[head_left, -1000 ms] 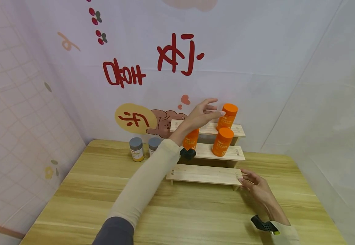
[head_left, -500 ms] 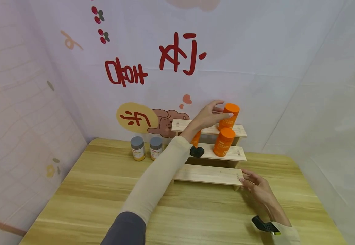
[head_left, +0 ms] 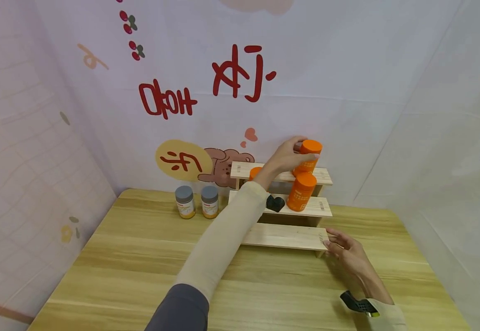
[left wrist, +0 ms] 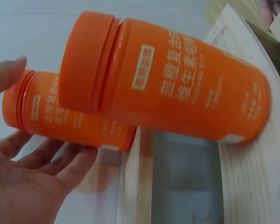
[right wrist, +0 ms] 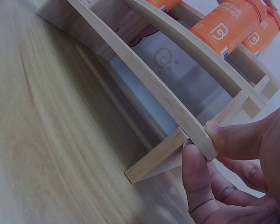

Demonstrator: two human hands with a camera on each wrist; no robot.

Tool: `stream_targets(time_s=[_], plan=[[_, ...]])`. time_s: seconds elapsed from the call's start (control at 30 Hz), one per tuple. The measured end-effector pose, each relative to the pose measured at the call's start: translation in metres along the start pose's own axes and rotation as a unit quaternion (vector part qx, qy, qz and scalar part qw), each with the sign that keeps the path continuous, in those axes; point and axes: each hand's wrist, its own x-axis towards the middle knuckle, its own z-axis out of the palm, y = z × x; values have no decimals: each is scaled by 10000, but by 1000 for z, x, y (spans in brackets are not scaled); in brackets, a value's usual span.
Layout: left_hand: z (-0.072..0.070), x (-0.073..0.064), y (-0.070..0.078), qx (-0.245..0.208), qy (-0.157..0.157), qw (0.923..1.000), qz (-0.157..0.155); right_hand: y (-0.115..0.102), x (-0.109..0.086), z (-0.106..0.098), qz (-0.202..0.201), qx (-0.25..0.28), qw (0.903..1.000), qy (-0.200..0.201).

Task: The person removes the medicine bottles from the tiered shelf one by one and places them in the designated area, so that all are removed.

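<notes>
"White cloth first: what is the biggest thing?"

"That white printed cloth backdrop [head_left: 339, 59], filling the upper frame. Below it spreads a yellowish wood-grain table [head_left: 132, 257]."

"And on it?"

"A stepped, three-tier rack of pale bare wood [head_left: 285, 235], right of centre. The steps probably keep rear jars visible above the front ones."

"What are the hands doing?"

"The left hand [head_left: 288, 155] reaches to the top tier, right of centre, curved round a tall orange cylindrical jar [head_left: 311, 147]: thumb across the front, fingers behind. I can't tell how firmly. Holding it high, near the lid, likely avoids the jar in front."

"And the right hand [head_left: 347, 253]?"

"Lower right, pinching the lowest tier's end between thumb and finger, presumably to steady the rack."

"Any more orange ones?"

"Two, both on the middle tier. One matching orange jar [head_left: 300, 195] stands upright at the right, printed side forward, perhaps to be read easily. Another orange-lidded jar [head_left: 255, 173] is at the left, mostly hidden by the left forearm."

"Smallest last?"

"Two small grey-lidded jars with pale labels, one [head_left: 185, 203] beside the other [head_left: 210, 202], on the table left of centre. Standing apart from the rack, they seem grouped by kind."
</notes>
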Motion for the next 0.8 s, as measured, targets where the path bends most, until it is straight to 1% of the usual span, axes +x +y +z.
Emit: stream_targets(time_s=[0.17, 0.3, 0.47, 0.8], plan=[[7, 3, -2, -85, 116, 9999, -91, 0, 1, 0, 30, 35, 10000, -20], [8, 3, -2, -282, 221, 9993, -131, 1, 2, -1, 48, 30, 10000, -17], [6, 1, 0, -449, 349, 9982, -204, 1, 3, -1, 39, 66, 10000, -40], [-2, -6, 9, -480, 371, 9981, -121, 2, 2, -2, -28, 196, 9998, -70]])
